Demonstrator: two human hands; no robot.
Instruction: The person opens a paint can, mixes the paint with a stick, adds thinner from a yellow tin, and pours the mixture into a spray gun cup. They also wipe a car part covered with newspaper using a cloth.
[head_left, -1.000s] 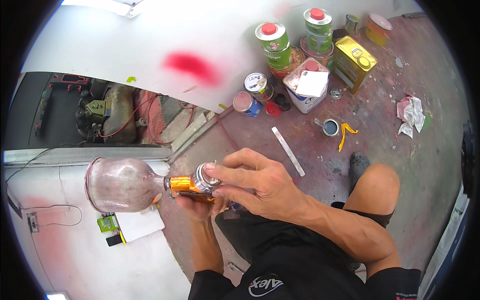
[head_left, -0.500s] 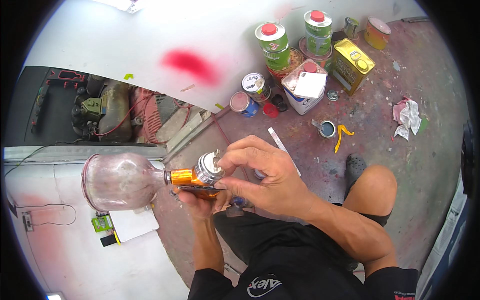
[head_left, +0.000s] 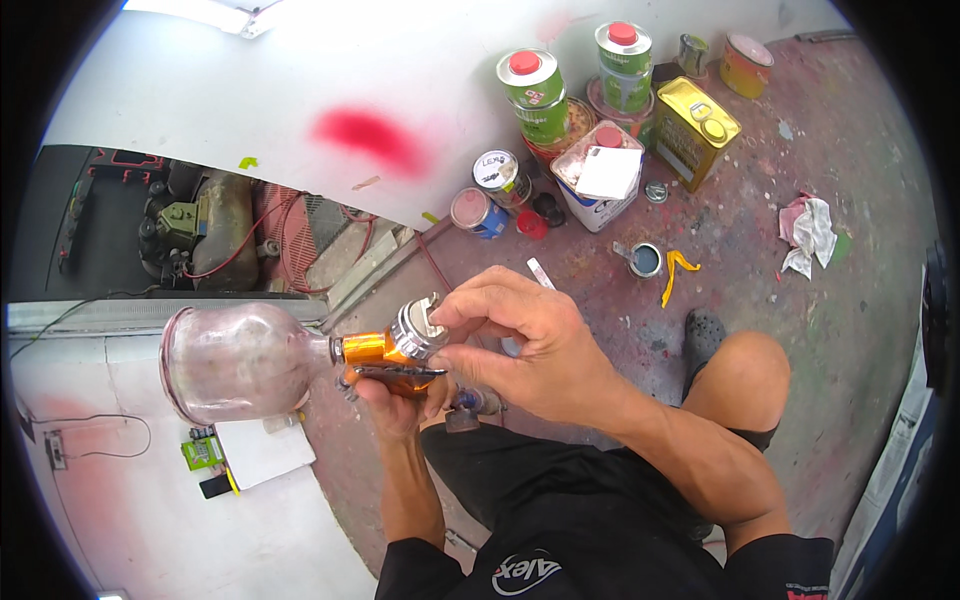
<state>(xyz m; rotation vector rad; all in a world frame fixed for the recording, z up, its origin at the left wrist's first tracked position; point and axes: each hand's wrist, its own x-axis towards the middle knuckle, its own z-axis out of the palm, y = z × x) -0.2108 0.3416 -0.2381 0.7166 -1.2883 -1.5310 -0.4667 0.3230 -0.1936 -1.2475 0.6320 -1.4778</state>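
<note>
My left hand (head_left: 393,408) is wrapped round an orange spray gun (head_left: 368,348) from below, much of its grip hidden by the fingers. The gun lies on its side, with its cloudy, pink-stained paint cup (head_left: 240,362) pointing left. At the gun's front sits a silver air cap (head_left: 413,330) with two horns. My right hand (head_left: 550,350) pinches the air cap's edge between thumb and fingertips.
Paint cans (head_left: 540,120) and a gold metal tin (head_left: 697,135) stand along the white wall. A small open can (head_left: 645,260), a yellow strip (head_left: 679,277) and a crumpled rag (head_left: 810,235) lie on the floor. A compressor (head_left: 215,225) shows through an opening at left.
The view has shifted slightly, so the cans and floor things sit a little further left. Both hands keep their hold on the spray gun and its air cap.
</note>
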